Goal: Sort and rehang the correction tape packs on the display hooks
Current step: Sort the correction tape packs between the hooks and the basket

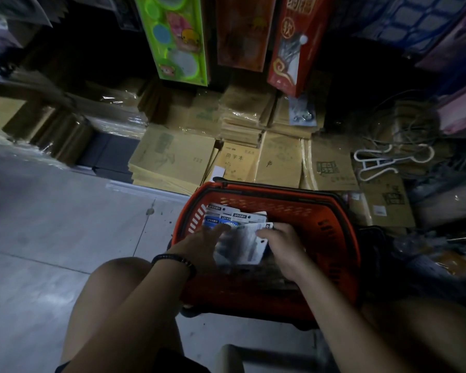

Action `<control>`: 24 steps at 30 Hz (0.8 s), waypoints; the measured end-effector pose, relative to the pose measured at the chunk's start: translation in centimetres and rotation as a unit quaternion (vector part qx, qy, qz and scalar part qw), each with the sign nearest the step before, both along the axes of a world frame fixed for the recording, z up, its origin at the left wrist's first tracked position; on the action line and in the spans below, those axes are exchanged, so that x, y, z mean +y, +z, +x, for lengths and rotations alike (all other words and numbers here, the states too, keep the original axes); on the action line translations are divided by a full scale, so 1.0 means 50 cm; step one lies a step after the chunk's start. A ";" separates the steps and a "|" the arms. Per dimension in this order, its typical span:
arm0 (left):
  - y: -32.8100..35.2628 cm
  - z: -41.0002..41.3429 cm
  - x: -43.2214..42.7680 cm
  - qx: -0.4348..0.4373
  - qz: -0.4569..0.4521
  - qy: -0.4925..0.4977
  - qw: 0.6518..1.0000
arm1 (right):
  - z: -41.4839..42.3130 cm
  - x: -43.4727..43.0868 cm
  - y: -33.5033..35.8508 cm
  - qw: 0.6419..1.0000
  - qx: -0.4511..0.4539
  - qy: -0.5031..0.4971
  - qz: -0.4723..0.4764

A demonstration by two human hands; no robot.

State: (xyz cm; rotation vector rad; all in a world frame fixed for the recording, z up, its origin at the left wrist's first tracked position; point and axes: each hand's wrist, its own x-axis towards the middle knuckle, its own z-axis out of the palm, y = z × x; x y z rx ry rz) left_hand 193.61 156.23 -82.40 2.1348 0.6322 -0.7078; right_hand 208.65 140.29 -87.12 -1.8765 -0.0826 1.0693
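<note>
An orange shopping basket [331,211] stands on the floor in front of me. Several white and blue correction tape packs [226,218] lie in its far left corner. Both my hands reach into the basket. My right hand [283,251] grips a small stack of packs [240,249] by its right edge. My left hand [199,244], with a dark bead bracelet on the wrist, has its fingers stretched flat against the left side of that stack. The stack is blurred and partly hidden by my fingers. No display hooks are in view.
Stacks of tan exercise books [172,157] in plastic wrap fill the low shelf behind the basket. Green [172,36] and red [293,44] packaged goods hang above. White clips and wires [382,162] lie at the right. Grey tiled floor [51,238] spreads left. My knees frame the basket.
</note>
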 end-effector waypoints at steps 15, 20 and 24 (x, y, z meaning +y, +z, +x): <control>0.029 -0.035 0.044 -0.092 0.164 0.244 0.952 | -0.046 0.073 -0.087 0.997 -0.032 0.035 -0.068; 0.017 -0.051 0.057 -0.086 0.175 0.294 0.936 | -0.085 0.082 -0.176 0.971 -0.083 0.139 -0.175; 0.010 -0.057 0.065 -0.070 0.185 0.299 0.934 | -0.101 0.105 -0.199 0.967 -0.104 0.147 -0.183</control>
